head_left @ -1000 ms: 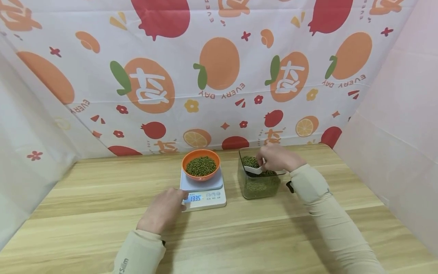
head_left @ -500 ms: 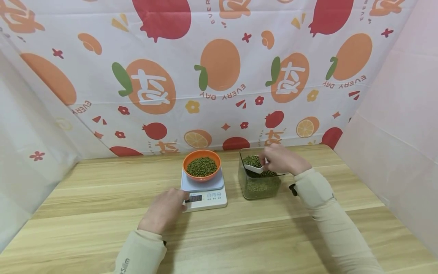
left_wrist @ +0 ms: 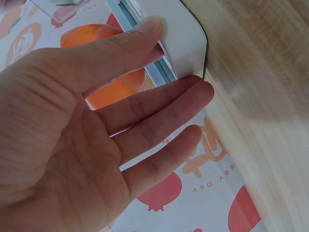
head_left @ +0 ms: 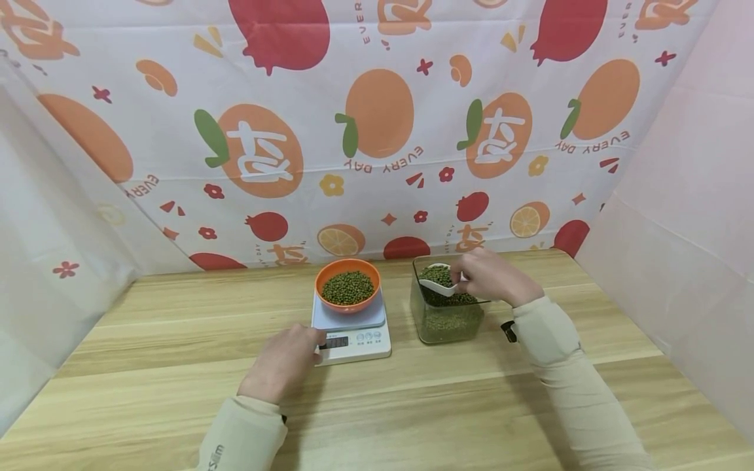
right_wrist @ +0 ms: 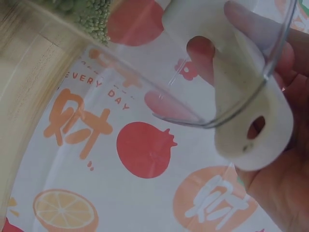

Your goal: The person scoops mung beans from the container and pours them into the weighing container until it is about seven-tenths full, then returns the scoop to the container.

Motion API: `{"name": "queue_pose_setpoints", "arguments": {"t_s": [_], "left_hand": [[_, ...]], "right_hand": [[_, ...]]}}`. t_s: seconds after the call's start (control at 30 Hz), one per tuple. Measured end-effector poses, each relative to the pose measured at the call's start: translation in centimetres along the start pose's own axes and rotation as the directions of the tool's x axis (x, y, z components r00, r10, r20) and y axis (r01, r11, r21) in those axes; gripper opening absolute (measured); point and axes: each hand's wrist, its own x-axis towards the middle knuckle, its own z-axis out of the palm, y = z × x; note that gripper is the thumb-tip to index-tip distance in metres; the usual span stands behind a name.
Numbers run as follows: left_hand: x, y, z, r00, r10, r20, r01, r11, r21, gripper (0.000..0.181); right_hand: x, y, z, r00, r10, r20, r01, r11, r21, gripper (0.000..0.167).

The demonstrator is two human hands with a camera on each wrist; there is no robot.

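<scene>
My left hand (head_left: 283,363) touches the left front corner of a white kitchen scale (head_left: 353,352). In the left wrist view its thumb lies on the scale's top face, and the other fingers reach out fairly straight by its side. An orange bowl (head_left: 325,296) of green mung beans (head_left: 347,288) stands on the scale's platform. My right hand (head_left: 485,278) pinches the handle of a white spoon (head_left: 438,288) inside a clear square container (head_left: 450,332) of mung beans. The right wrist view shows a hole in the handle (right_wrist: 236,84) beyond the container's rim; the spoon's bowl is partly hidden.
The things stand on a wood-grain table (head_left: 377,412). A fruit-print cloth (head_left: 377,196) rises right behind the scale and container. Pale sheets (head_left: 689,235) close off both sides.
The scale's display went from lit blue to dark. My right hand shifted slightly right and the spoon tilted, with more of its rim showing. The left hand stayed at the scale.
</scene>
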Motion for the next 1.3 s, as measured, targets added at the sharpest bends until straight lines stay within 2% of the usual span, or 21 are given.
{"name": "queue_pose_setpoints", "arguments": {"t_s": [0.33, 0.8, 1.17, 1.3], "left_hand": [[0.0, 0.1, 0.0, 1.000, -0.013, 0.016, 0.013, 1.000, 0.001, 0.015], [0.1, 0.1, 0.0, 1.000, -0.013, 0.021, 0.014, 1.000, -0.014, 0.014], [0.0, 0.2, 0.0, 0.998, -0.042, 0.049, 0.043, 0.999, -0.009, 0.013], [0.1, 0.2, 0.0, 0.998, -0.035, 0.043, 0.035, 0.999, -0.006, 0.013]], "right_hand": [[-1.0, 0.2, 0.0, 0.997, -0.002, -0.079, 0.001, 1.000, -0.005, 0.019], [-3.4, 0.4, 0.5, 0.984, 0.052, -0.172, -0.040, 0.997, 0.069, 0.018], [-3.6, 0.1, 0.7, 0.974, 0.048, -0.220, -0.034, 0.997, 0.066, 0.016], [-3.8, 0.2, 0.8, 0.971, 0.054, -0.234, -0.040, 0.997, 0.065, 0.016]]}}
